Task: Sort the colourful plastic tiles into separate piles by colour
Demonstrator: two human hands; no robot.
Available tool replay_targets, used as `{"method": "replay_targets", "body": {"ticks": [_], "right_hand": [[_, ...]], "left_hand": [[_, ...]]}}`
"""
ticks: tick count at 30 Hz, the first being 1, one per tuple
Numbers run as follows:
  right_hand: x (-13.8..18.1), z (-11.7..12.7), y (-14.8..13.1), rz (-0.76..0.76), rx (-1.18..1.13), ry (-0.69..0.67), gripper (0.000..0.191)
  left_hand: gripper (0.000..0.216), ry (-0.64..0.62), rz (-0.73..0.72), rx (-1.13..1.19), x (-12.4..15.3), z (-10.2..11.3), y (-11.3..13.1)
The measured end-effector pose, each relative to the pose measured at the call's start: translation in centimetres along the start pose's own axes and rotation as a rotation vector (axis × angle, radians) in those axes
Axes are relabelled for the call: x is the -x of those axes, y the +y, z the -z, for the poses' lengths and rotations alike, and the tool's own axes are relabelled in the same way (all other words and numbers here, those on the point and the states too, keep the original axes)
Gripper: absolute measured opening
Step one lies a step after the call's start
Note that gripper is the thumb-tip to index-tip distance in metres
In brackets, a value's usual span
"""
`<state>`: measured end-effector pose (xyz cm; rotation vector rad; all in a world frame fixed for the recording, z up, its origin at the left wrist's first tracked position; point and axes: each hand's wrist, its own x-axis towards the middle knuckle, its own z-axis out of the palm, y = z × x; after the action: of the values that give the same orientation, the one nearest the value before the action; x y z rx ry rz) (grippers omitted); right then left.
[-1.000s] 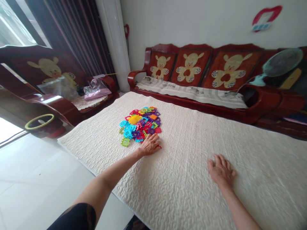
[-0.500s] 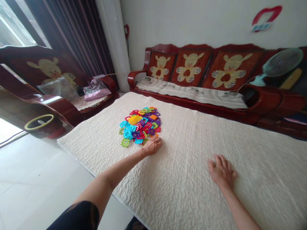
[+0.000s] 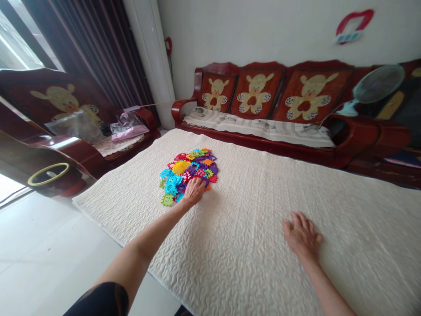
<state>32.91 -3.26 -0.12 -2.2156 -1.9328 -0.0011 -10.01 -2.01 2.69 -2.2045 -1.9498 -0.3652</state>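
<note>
A heap of colourful notched plastic interlocking pieces (image 3: 180, 167) lies on the cream quilted cover (image 3: 243, 228) of the table. Their colours include blue, purple, red, yellow, green and orange. My left hand (image 3: 194, 191) reaches onto the near side of this heap, palm down, with its fingers bent a little apart over the pieces. Its fingertips are partly hidden, and I see no piece lifted in it. Well to the right, my right hand (image 3: 301, 235) rests on the cover with its fingers spread and holds nothing.
Behind the table stands a dark red wooden sofa (image 3: 243, 137) with bear-patterned cushions. A matching armchair (image 3: 87, 151) at the left carries plastic bags (image 3: 128, 127). By it is a dark bin with a yellow rim (image 3: 49, 174). A fan (image 3: 378, 85) stands at the right.
My left hand has moved from the heap's near right edge forward and left onto the pieces. My right hand has stayed on the cover. The view has shifted slightly.
</note>
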Motion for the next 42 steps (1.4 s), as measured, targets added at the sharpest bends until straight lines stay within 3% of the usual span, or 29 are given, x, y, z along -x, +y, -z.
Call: {"method": "replay_targets", "body": {"ticks": [4, 10, 15, 23, 26, 31, 34, 38, 42], "right_hand": [[0.2, 0.3, -0.1, 0.001, 0.007, 0.0, 0.064], [0.2, 0.1, 0.0, -0.001, 0.028, -0.003, 0.066], [0.1, -0.3, 0.3, 0.008, 0.023, 0.022, 0.066], [0.1, -0.1, 0.1, -0.001, 0.008, 0.013, 0.066], [-0.2, -0.3, 0.4, -0.002, -0.008, 0.011, 0.067], [-1.1, -0.8, -0.2, 0.023, -0.053, 0.071, 0.058], [-2.0, -1.3, -4.3, 0.188, -0.146, 0.134, 0.049], [-3.3, -2.5, -14.4, 0.463, -0.325, 0.079, 0.044], [-5.1, -3.6, -24.0, 0.548, -0.401, -0.032, 0.047]], "left_hand": [[0.042, 0.078, 0.089, -0.023, -1.3, -0.1, -0.1], [0.04, -0.013, -0.129, -0.022, -2.5, -1.3, 1.3], [0.039, -0.045, -0.01, -0.049, -3.7, -0.5, -0.8], [0.036, -0.068, -0.097, 0.085, -1.7, -0.2, 0.5], [0.036, 0.002, -0.129, 0.135, -1.2, 0.3, -0.7], [0.037, 0.095, 0.054, 0.136, -0.1, 1.1, -4.2], [0.043, 0.088, 0.107, 0.102, 1.7, 0.7, -5.3], [0.058, 0.042, 0.088, 0.056, 3.4, -0.1, -5.5], [0.057, 0.024, 0.089, 0.039, 3.1, -0.4, -6.4]]}}
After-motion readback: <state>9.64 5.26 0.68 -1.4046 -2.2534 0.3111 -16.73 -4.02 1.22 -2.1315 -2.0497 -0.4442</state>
